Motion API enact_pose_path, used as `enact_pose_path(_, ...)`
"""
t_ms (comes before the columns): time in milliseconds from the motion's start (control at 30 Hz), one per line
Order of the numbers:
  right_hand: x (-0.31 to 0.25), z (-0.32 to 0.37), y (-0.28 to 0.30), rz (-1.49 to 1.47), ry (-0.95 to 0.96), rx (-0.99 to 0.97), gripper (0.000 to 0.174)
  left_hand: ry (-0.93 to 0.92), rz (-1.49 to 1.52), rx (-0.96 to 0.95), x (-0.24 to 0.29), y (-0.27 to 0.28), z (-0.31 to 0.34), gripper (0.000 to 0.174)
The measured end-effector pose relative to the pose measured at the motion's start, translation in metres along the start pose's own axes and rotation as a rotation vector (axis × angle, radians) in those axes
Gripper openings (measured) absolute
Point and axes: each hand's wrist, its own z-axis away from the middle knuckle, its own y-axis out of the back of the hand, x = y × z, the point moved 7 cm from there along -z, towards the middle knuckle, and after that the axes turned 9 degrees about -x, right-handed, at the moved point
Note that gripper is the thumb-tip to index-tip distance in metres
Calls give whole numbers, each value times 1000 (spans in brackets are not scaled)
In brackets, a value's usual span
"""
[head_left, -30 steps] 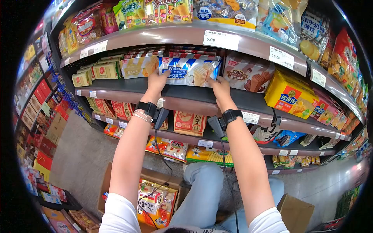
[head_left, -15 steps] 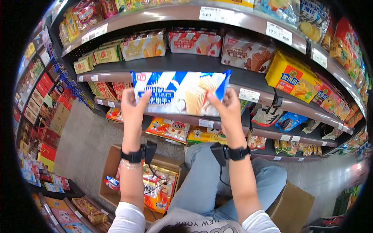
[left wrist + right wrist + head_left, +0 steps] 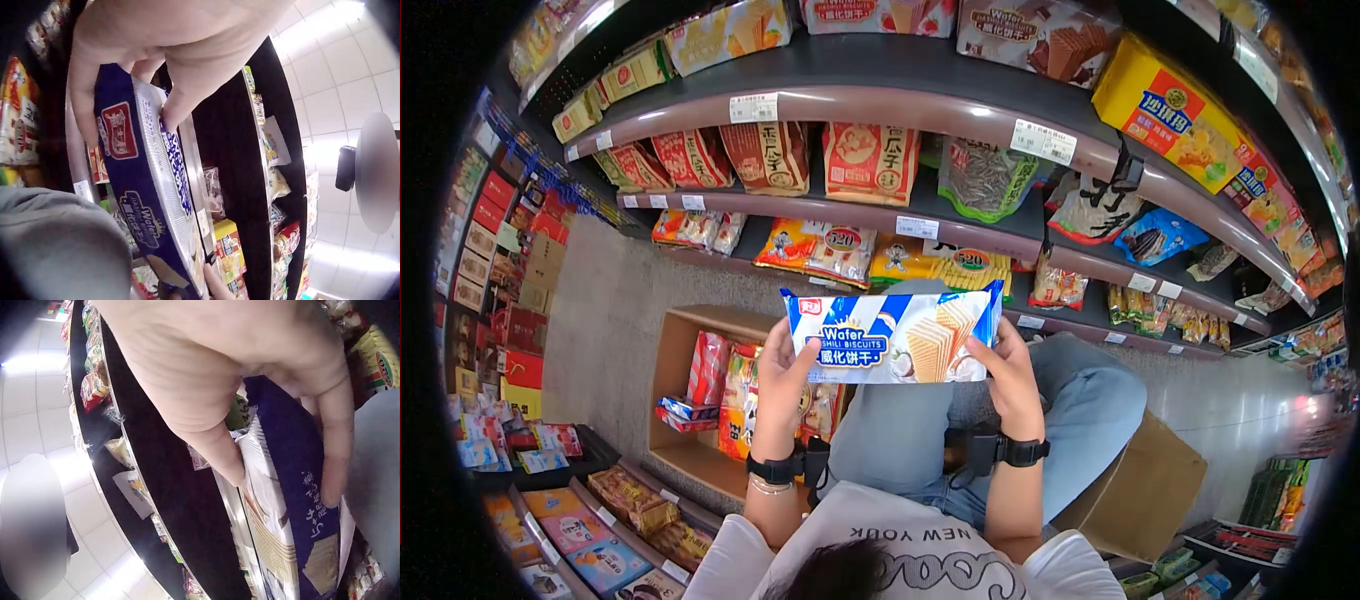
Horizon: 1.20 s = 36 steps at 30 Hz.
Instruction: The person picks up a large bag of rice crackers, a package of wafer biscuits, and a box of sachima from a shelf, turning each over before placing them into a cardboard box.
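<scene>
Both hands hold a blue and white pack of wafer biscuits (image 3: 890, 335) by its two short ends, above the person's lap, its printed front facing up. The left hand (image 3: 788, 375) grips the left end, thumb on the front and fingers behind. At the right end the right hand (image 3: 1008, 375) grips it the same way. In the left wrist view the left hand (image 3: 169, 44) clasps the pack's (image 3: 150, 187) end from both sides. The right wrist view has the right hand's (image 3: 237, 381) thumb and fingers on opposite sides of the pack (image 3: 294, 500).
A cardboard box (image 3: 675, 395) with packaged snacks stands on the floor at the left. Another cardboard box (image 3: 1145, 490) sits at the right beside the knee. Ahead are curved shelves (image 3: 850, 110) bearing red wafer packs (image 3: 880, 15), seed bags (image 3: 870, 160) and a yellow box (image 3: 1165, 115).
Both hands have brought the wafer pack off the shelf, back and down toward the lap. The head view has tilted downward, showing more lower shelves and the floor box.
</scene>
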Motion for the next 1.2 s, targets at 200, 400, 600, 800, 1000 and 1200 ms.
enact_pose_path(200, -15, 3, -4, -19, 112, 20, 55, -11, -41, -17, 16, -6, -5, 58)
enact_pose_path(400, -20, 10, -2, -85, 8, -209, 78, 102, -19, -226, 7, -4, -14, 55)
enact_pose_path(600, -31, 16, -7, -28, 141, -463, 109, 195, 266, -324, 12, -12, -16, 55)
enact_pose_path(800, -18, 6, 13, 349, 100, -141, 84, 213, 416, -393, 9, -23, -16, 66)
enact_pose_path(1000, -14, 2, 1, -87, 195, -68, 48, 44, 471, -511, 12, -37, -18, 74)
enact_pose_path(1200, -1, 0, 6, -146, 73, 46, 50, 166, 313, -314, -4, -30, -21, 64)
